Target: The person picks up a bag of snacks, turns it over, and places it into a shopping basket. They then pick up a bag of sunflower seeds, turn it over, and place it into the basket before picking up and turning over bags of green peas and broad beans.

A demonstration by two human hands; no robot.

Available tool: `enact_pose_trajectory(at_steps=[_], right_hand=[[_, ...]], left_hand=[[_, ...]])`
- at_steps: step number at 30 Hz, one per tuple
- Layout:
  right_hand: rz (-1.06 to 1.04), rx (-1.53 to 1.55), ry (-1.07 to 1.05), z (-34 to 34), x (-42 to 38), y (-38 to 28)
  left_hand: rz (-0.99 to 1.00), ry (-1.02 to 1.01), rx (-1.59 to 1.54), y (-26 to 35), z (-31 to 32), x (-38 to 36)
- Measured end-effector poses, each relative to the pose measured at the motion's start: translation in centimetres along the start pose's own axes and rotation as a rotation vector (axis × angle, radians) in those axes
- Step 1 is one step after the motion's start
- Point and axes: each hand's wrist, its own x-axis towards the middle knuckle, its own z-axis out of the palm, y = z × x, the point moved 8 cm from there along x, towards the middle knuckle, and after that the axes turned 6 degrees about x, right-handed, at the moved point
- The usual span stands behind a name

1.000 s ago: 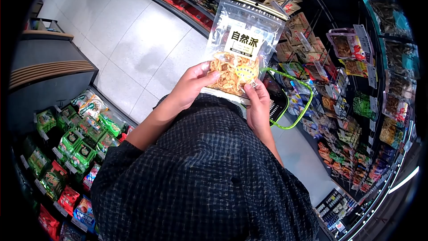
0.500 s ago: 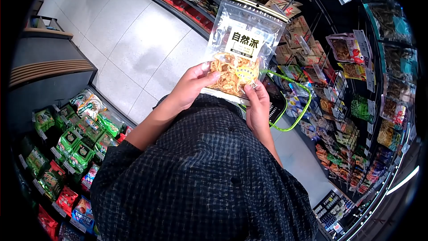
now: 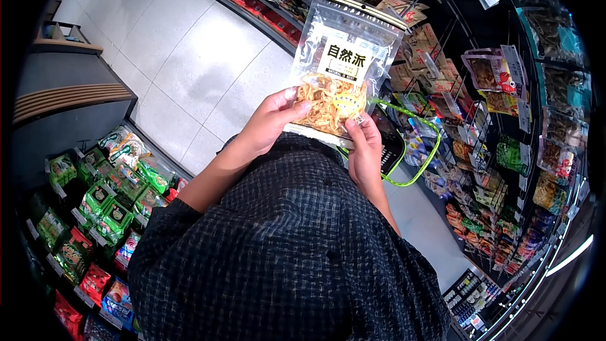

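So the low shelf (image 3: 158, 159) on the left is loaded with green snack packs (image 3: 115, 220), plus a red bag (image 3: 95, 283) and a blue bag (image 3: 118, 299) sitting right by each other.

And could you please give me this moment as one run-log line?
left hand: gripping clear snack pouch; right hand: gripping same pouch; pouch: label facing camera; green loop: near right hand

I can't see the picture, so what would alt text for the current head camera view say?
Two bare hands, left and right, hold up a clear snack bag by its lower sides in a shop aisle, with a green-rimmed basket beyond and packets on both sides.
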Motion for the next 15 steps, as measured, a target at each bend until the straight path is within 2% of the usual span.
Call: enact_pose_trajectory(at_steps=[15], right_hand=[[0.005, 0.026, 0.023, -0.6, -0.18, 0.09]], left_hand=[[-0.011, -0.026, 0.015, -0.12, 0.59, 0.26]])
